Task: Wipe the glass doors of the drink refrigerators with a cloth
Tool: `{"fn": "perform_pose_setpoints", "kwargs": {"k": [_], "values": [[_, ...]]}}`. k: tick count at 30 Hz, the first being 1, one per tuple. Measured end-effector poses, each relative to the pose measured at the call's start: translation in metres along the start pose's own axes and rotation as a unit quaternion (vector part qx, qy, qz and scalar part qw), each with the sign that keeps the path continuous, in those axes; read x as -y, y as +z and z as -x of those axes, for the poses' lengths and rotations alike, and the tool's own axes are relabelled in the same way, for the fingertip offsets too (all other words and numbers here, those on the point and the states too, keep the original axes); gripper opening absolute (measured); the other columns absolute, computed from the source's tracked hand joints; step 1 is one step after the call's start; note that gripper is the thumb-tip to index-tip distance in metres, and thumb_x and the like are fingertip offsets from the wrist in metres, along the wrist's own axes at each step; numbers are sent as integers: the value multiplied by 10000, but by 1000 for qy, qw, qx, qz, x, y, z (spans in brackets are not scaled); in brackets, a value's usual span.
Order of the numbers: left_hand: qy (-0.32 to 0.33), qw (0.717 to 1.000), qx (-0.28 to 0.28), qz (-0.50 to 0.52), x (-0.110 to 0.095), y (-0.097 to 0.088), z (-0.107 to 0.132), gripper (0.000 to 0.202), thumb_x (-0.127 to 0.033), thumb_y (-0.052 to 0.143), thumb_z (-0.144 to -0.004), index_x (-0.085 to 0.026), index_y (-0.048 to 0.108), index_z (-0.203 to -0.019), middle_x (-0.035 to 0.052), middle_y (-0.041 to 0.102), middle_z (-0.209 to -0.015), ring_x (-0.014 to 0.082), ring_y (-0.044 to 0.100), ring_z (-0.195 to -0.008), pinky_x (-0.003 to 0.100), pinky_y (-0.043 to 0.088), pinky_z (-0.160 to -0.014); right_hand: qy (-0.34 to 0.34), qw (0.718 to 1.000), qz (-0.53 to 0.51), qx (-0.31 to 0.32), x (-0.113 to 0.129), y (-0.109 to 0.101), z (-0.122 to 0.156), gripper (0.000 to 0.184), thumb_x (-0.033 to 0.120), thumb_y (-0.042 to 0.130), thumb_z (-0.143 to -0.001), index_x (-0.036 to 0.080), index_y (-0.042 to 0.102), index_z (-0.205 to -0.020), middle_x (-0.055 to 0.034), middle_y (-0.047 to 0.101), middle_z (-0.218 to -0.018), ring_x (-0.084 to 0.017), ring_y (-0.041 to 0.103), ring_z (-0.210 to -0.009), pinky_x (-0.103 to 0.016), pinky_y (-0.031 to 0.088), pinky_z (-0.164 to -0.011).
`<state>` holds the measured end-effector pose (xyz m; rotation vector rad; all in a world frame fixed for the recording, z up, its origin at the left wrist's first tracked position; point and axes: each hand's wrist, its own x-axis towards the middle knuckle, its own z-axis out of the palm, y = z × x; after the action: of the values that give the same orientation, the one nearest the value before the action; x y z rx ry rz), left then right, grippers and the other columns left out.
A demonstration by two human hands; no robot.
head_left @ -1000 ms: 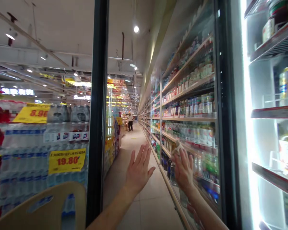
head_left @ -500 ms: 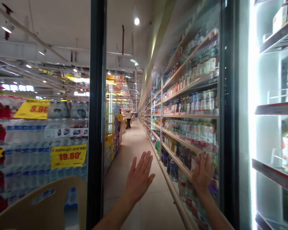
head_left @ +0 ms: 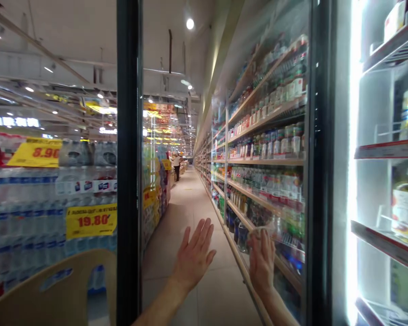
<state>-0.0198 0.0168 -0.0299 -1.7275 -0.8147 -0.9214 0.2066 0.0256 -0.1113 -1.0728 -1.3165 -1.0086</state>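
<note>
A dark-framed glass door stands swung open in front of me, with the aisle visible through its pane. My left hand lies flat toward the glass, fingers stretched and holding nothing. To its right, my right hand presses a pale, crumpled cloth against the pane. The fingers cover most of this cloth, so its full shape is hidden.
Lit cooler shelves with bottles and cans are close on my right. Bottled-water packs and a beige chair back stand left. Drink shelves show in the glass. A person stands far down the aisle.
My right hand has slid left across the glass with the cloth, closer to my left hand. The left hand has barely moved. The view has shifted slightly.
</note>
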Motion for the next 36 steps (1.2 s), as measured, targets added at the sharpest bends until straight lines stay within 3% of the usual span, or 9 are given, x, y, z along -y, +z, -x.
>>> {"fn": "perform_pose_setpoints", "kwargs": {"k": [4,10,14,16,19,21,26,31,36], "values": [[6,1000,0,0,2,0,1,517,-451,459,-860,-176,477,-1297,59,459,-1382,163,112,-1405,407,43,-1157,-131,989,-48,56,20,1,6,633,27,416,-822,308,347,-1386,-44,384,-1447,-241,308,-1357,-486,286,-1105],[9,1000,1,0,2,0,4,535,-455,456,-859,-176,455,-1315,53,457,-1384,161,111,-1406,402,52,-1156,29,999,-5,-32,11,6,-27,612,89,376,-869,245,220,-1440,-109,211,-1516,-286,215,-1389,-576,253,-1074],[8,1000,0,0,4,-2,4,567,-462,466,-853,-164,431,-1334,72,476,-1368,165,147,-1401,393,78,-1154,-128,988,-73,34,34,9,-33,621,55,389,-839,261,292,-1416,-72,328,-1476,-251,254,-1379,-507,230,-1115],[-3,1000,5,5,9,-6,3,605,-494,460,-848,-156,412,-1347,85,488,-1357,174,167,-1397,404,87,-1151,-157,984,-76,38,40,9,-43,624,49,392,-832,266,301,-1410,-59,351,-1466,-232,250,-1381,-496,182,-1133],[-31,999,8,13,21,-15,1,650,-527,446,-845,-150,373,-1370,100,497,-1347,197,219,-1383,433,86,-1144,-59,997,-46,-4,39,10,-65,592,80,368,-852,231,285,-1418,-102,288,-1491,-245,212,-1393,-524,175,-1118],[-44,999,5,17,29,-20,0,656,-504,437,-858,-144,326,-1394,106,485,-1356,206,264,-1367,437,82,-1142,-43,998,-51,-14,42,9,-72,566,83,360,-852,213,323,-1401,-114,284,-1491,-249,200,-1396,-524,182,-1113],[-59,998,-11,14,39,-25,3,666,-428,420,-883,-142,194,-1440,113,488,-1351,209,311,-1346,440,109,-1138,-257,956,-125,67,61,8,-81,523,39,391,-813,276,498,-1267,-8,475,-1385,-181,285,-1369,-462,143,-1145],[-51,999,-17,0,41,-28,7,634,-331,397,-899,-131,149,-1447,119,489,-1346,203,317,-1343,439,97,-1140,-105,991,-87,0,71,12,-111,503,96,389,-833,207,453,-1319,-90,409,-1428,-224,211,-1395,-489,132,-1137],[-65,997,-25,17,44,-29,17,656,-361,418,-893,-138,148,-1448,109,503,-1337,190,299,-1351,427,94,-1144,-267,953,-136,51,81,7,-87,481,32,389,-802,261,563,-1188,0,509,-1354,-165,276,-1371,-438,122,-1156]]}}
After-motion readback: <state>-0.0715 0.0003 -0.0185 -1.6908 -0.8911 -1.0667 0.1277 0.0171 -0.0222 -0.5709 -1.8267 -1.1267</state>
